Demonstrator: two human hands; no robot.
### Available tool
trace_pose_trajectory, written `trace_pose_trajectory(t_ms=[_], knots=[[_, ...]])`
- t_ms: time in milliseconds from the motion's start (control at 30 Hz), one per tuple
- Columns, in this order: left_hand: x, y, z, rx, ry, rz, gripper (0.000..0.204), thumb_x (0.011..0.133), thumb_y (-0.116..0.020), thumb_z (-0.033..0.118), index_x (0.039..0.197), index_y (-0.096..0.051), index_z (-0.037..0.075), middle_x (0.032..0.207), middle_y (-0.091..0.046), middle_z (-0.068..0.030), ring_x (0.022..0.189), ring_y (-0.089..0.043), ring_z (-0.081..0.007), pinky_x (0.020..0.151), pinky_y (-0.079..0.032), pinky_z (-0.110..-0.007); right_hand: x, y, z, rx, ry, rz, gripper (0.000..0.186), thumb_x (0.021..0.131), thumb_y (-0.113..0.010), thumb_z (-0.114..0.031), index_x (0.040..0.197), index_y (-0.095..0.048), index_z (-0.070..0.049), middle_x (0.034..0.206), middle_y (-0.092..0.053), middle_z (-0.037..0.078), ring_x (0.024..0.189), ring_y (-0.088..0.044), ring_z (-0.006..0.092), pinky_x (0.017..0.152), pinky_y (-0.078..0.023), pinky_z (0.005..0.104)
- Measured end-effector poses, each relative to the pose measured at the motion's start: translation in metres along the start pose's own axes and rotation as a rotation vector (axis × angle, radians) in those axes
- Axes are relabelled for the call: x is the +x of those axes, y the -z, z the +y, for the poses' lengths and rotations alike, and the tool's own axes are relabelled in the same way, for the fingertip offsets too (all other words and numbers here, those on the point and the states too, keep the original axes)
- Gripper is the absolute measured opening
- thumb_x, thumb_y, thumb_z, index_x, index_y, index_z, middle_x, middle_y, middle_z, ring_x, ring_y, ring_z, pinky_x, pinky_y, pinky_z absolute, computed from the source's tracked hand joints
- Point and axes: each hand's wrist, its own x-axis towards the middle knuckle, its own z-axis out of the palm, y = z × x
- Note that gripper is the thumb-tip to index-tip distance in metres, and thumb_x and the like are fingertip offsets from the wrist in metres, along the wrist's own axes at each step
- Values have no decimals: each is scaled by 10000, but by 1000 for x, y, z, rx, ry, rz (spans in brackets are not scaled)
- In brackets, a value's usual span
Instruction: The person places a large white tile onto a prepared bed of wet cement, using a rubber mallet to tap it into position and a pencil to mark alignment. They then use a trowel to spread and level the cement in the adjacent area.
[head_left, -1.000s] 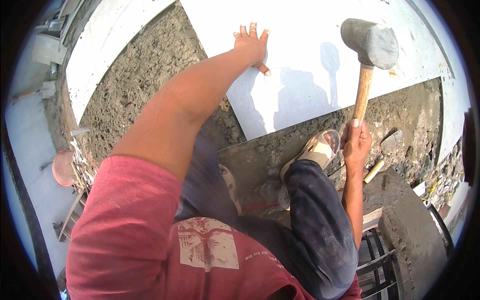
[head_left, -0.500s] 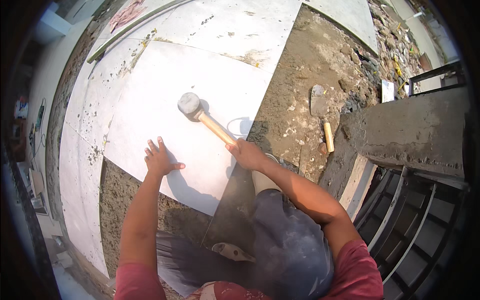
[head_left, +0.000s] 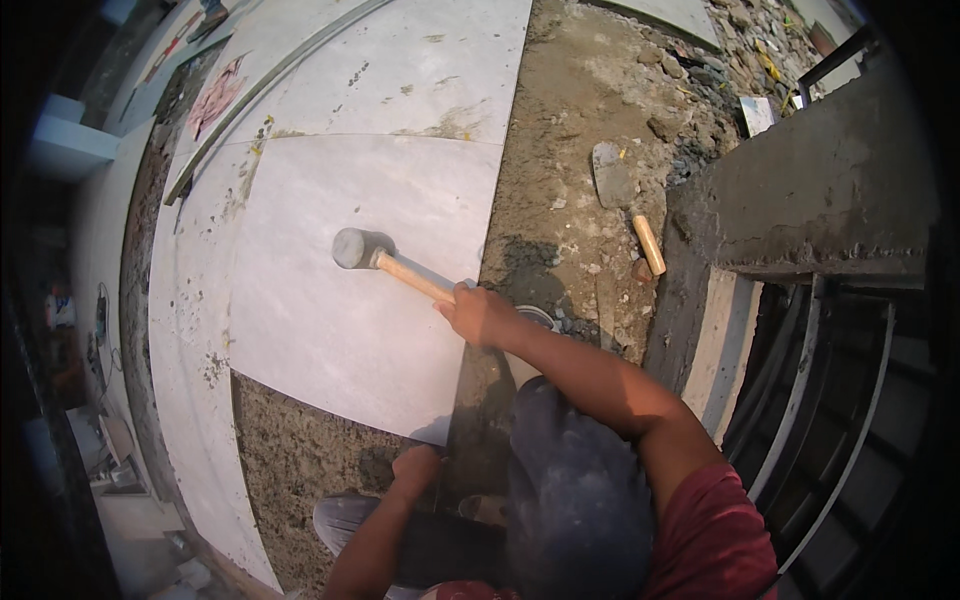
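My right hand [head_left: 482, 316] is closed around the wooden handle of a rubber mallet [head_left: 412, 277]. Its grey, round head [head_left: 352, 248] is over a large pale tile [head_left: 340, 330]; whether it touches cannot be made out. My left hand [head_left: 417, 468] is curled closed by the tile's near corner, over the rough mortar bed [head_left: 300, 440]. Anything in those fingers is hidden.
Right of the tile, a trowel [head_left: 613, 177] with a wooden handle lies on rough mortar. Beyond it are rubble [head_left: 690, 75], a concrete ledge [head_left: 820, 190] and a metal frame [head_left: 800, 400]. A long straightedge bar [head_left: 270, 92] and pink cloth [head_left: 215, 98] rest on farther tiles.
My left hand has left the tile's surface, where it lay spread, and curled closed at the near corner. The mallet stays in my right hand, its head slightly lower and left in view.
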Motion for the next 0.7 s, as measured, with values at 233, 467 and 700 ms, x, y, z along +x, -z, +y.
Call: trace_pose_trajectory(t_ms=[233,467,700], knots=[[-5,-4,0,-27,-69,-7,422,852,-657,451,1018,-716,68,1053,-693,-191,988,-662,-387,821,-536,-482,-1,2,-3,12,-6,-23,567,1008,-398,-472,1203,-509,49,1122,-633,260,1076,-617,403,916,-491,482],[-11,1,17,-116,-300,-94,423,876,-623,478,1040,-715,99,1026,-693,-191,977,-658,-380,836,-520,-486,-3,4,0,36,-20,-40,590,1004,-394,-481,1224,-498,57,1117,-629,271,1080,-611,401,928,-477,471],[-37,46,38,-114,-296,-64,475,870,-623,513,1043,-703,78,957,-691,-214,926,-663,-382,830,-516,-481,1,-1,0,16,-26,-38,600,1004,-398,-474,1242,-475,71,1138,-622,273,1094,-604,405,943,-468,472]])
